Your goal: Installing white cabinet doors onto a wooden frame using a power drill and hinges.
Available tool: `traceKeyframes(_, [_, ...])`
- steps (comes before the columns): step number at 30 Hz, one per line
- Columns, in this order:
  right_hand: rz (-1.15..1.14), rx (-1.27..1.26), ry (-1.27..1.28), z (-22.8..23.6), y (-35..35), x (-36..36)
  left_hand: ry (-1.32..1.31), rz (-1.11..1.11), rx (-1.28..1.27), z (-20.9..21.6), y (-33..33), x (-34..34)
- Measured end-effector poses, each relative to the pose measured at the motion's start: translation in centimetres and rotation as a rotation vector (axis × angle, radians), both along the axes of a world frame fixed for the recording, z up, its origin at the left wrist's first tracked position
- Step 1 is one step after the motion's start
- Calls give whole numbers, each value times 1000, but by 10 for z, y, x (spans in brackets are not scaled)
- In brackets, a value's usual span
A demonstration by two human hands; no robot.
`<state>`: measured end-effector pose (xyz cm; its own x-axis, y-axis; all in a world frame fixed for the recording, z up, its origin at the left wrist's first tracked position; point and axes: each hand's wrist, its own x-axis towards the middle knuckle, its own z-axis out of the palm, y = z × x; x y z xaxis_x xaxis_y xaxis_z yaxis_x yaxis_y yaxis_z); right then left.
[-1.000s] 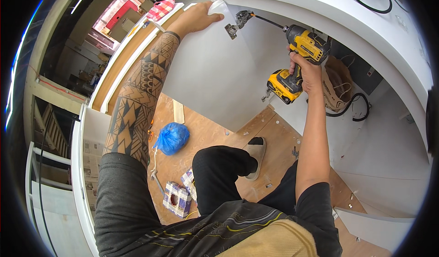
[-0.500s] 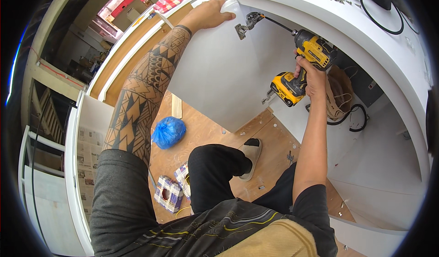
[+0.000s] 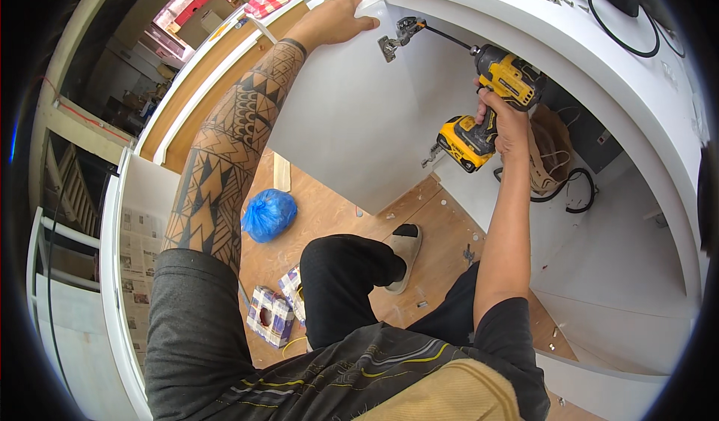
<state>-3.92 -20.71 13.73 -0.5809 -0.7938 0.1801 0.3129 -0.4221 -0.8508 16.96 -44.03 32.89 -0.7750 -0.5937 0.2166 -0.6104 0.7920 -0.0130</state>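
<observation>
the step in hand appears to be screwing a hinge to a cabinet door. the left hand (image 3: 335,21) is wrapped over the top corner of the flat white cabinet door panel (image 3: 352,121), fingers curled on the edge, holding the panel upright. the right hand (image 3: 506,119) is closed around the grip of the yellow and black cordless driver (image 3: 490,107), whose long dark bit reaches left to the small metal hinge (image 3: 397,35) at the upper edge of the panel, just beside the left hand. whether the bit tip sits in a screw head is too small to tell.

judgement: the next move calls for keeping the bit in line with the screw while the left hand holds the panel still.

room for moving: the curved white cabinet top (image 3: 599,62) overhangs the driver closely, so there is little room above it. a second hinge (image 3: 432,154) sits low on the panel, near the driver's battery. the plywood floor (image 3: 442,234) below is strewn with small screws; a blue plastic bag (image 3: 268,214) and a checked box (image 3: 271,315) lie well apart to the left.
</observation>
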Motion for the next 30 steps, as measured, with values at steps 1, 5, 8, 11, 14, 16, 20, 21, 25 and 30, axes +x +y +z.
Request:
traceKeyframes(1, [7,6,-2,1,0,1,3,1,2,1,0,1])
traceKeyframes(5, [7,21,17,3,-1,2,0,-2,13,3,0,1])
traceKeyframes(8, [14,17,20,0,-5,0,-5,5,23,4,4,1])
traceKeyframes(11, [27,7,35,-2,-9,-1,-4,9,19,4,6,1])
traceKeyframes(14, [24,21,46,0,-9,0,-1,7,15,5,7,2])
traceKeyframes(16, [19,17,47,-1,-11,0,-5,11,27,6,10,1])
traceKeyframes(20, [-3,13,52,-5,-12,-4,4,-8,46,6,9,0])
traceKeyframes(21, [0,13,52,-5,-12,-3,0,-22,38,5,7,1])
traceKeyframes(25, [-10,18,41,-4,-13,-2,11,-20,33,3,6,3])
traceKeyframes(30, [-7,13,19,-6,-14,-2,12,-6,25,3,7,1])
